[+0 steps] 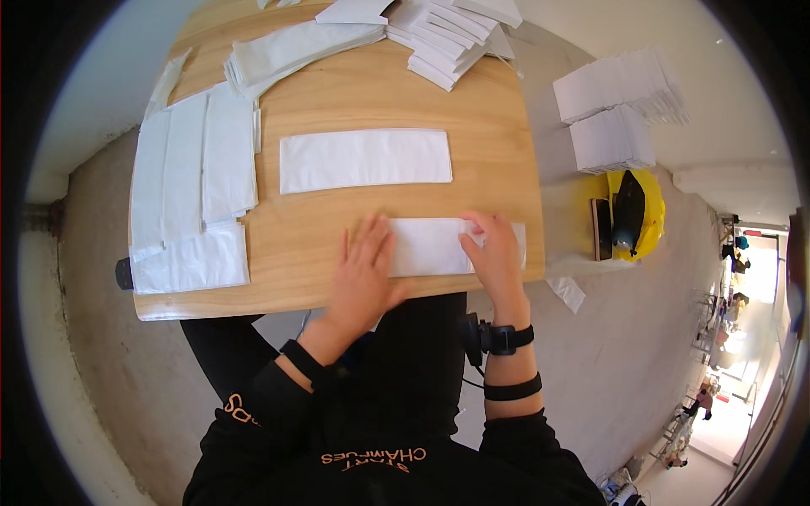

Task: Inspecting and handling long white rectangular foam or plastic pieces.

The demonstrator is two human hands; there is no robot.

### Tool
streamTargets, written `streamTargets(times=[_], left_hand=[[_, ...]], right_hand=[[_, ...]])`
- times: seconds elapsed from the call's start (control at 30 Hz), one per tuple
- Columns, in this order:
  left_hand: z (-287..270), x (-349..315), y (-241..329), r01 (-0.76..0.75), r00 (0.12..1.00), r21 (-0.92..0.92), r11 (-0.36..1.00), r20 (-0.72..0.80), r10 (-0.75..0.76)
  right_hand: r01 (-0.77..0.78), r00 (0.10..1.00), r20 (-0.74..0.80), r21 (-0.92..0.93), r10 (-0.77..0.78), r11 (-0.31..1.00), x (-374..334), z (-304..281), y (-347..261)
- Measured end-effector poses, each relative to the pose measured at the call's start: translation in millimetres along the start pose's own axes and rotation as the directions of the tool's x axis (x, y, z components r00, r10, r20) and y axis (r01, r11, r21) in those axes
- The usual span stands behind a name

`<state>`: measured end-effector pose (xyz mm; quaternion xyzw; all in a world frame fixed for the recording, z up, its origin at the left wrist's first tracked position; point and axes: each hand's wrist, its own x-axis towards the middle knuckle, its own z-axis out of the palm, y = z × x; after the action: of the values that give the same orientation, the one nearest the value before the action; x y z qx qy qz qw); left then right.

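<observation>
A flat white rectangular packet [428, 246] lies crosswise near the front edge of the wooden table. My left hand [364, 274], slightly blurred, rests at its left end with fingers stretched out. Over the packet's right part, my right hand [496, 257] has its thumb and forefinger curled at the white material, where an edge shows; the other fingers are partly hidden. Farther back on the table, a flat white sleeve or bag [365, 160] lies on its own, touched by neither hand.
Overlapping white sleeves [186, 160] cover the table's left side, with another stack [304, 52] behind. Folded white pieces [456, 38] are heaped at the back right. Beyond the right edge stand white stacks [612, 139] and a yellow bag [648, 215] with dark items.
</observation>
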<state>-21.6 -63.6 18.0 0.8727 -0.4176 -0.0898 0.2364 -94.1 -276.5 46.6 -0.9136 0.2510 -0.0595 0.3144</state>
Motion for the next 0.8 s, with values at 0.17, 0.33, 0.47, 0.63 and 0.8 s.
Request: streamTargets(times=[0.17,0.33,0.47,0.63,0.8], left_hand=[[-20,36,-57,0.055,0.940,0.076,0.996,-0.341,-0.026],[-49,59,-99,0.091,0.925,0.085,0.992,-0.377,-0.053],[-52,65,-104,0.007,0.924,0.081,0.997,-0.381,0.025],[-51,68,-102,0.043,0.913,0.038,0.998,-0.407,-0.024],[-54,68,-107,0.101,0.912,-0.012,0.995,-0.398,-0.097]], right_hand=[[0.101,0.988,-0.120,-0.012,-0.102,0.995,50,24,-14],[0.149,0.972,-0.163,-0.132,-0.170,0.980,85,38,-17],[0.097,0.991,-0.077,-0.115,-0.106,0.989,96,40,-10],[0.022,0.993,-0.112,-0.001,-0.022,1.000,98,38,-6],[0.176,0.961,-0.223,0.047,-0.162,0.983,86,37,-15]])
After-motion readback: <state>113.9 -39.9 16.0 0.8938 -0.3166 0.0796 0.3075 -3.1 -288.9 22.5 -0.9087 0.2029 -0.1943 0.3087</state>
